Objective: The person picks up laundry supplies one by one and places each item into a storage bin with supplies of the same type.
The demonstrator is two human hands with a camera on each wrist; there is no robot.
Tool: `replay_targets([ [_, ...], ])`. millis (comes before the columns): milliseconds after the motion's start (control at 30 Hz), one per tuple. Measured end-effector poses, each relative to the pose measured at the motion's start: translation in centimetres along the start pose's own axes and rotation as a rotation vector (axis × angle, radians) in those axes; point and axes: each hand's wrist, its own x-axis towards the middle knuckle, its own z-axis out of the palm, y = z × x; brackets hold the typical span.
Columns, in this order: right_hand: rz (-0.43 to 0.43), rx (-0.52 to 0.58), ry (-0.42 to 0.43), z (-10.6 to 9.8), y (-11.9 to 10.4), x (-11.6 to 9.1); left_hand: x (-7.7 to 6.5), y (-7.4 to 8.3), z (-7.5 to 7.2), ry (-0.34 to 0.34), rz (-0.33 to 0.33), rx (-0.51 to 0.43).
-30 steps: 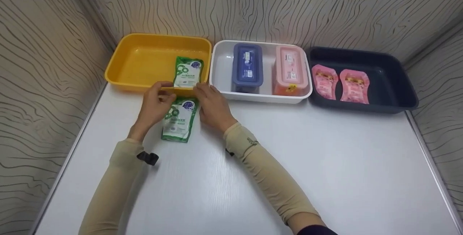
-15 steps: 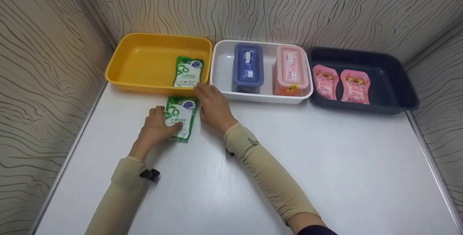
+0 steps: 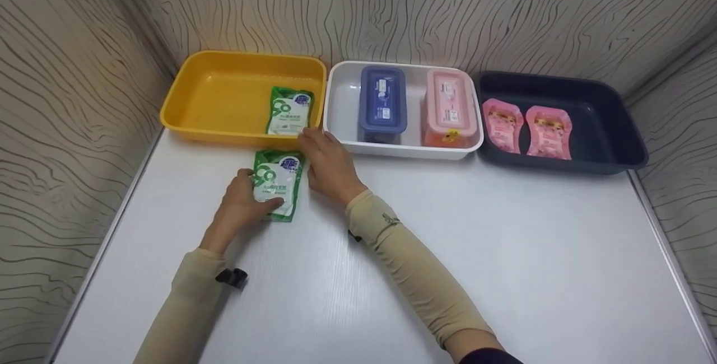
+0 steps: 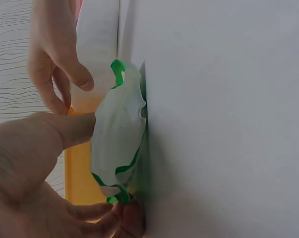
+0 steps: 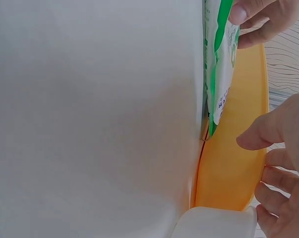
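A plump green-and-white pouch (image 3: 276, 186) lies face up on the table, just in front of the yellow tray (image 3: 215, 133). My left hand (image 3: 240, 203) grips it from the left, thumb across its front and fingers at its left edge. The left wrist view shows the pouch (image 4: 118, 129) between thumb and fingers, edge-on against the table. My right hand (image 3: 331, 167) rests its fingertips on the tray's front right rim; its thumb stands apart from the pouch in the right wrist view. A matching pouch (image 3: 290, 112) lies inside the yellow tray at its right end.
Beside the yellow tray stands a white tray (image 3: 343, 123) with a blue lidded box (image 3: 383, 101) and a pink lidded box (image 3: 451, 103). Farther right, a dark blue tray (image 3: 608, 129) bears two pink packets (image 3: 549, 133). Patterned walls (image 3: 392, 11) enclose the table.
My left hand has come down from the yellow tray's rim and taken hold of the front pouch. The right hand stays at the rim.
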Motion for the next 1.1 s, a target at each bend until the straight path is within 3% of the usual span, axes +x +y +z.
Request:
replay_targets([
  [233,-0.001,0.01,-0.005,0.0,0.0,-0.1,-0.1,0.1,-0.2,-0.034,-0.049,-0.027],
  [500,0.005,-0.017,-0.004,0.2,0.1,0.1,-0.4,0.5,-0.1,-0.011,-0.002,-0.033],
  [700,0.019,0.012,-0.018,0.2,-0.1,0.1,-0.4,0.7,0.0,-0.037,-0.026,-0.044],
  [933,0.033,0.017,-0.018,0.0,-0.2,0.0,-1.0,0.4,-0.2,-0.038,0.05,-0.103],
  [1100,0.047,0.024,-0.025,-0.1,-0.3,0.0,-1.3,0.0,-0.5,-0.052,0.059,-0.186],
])
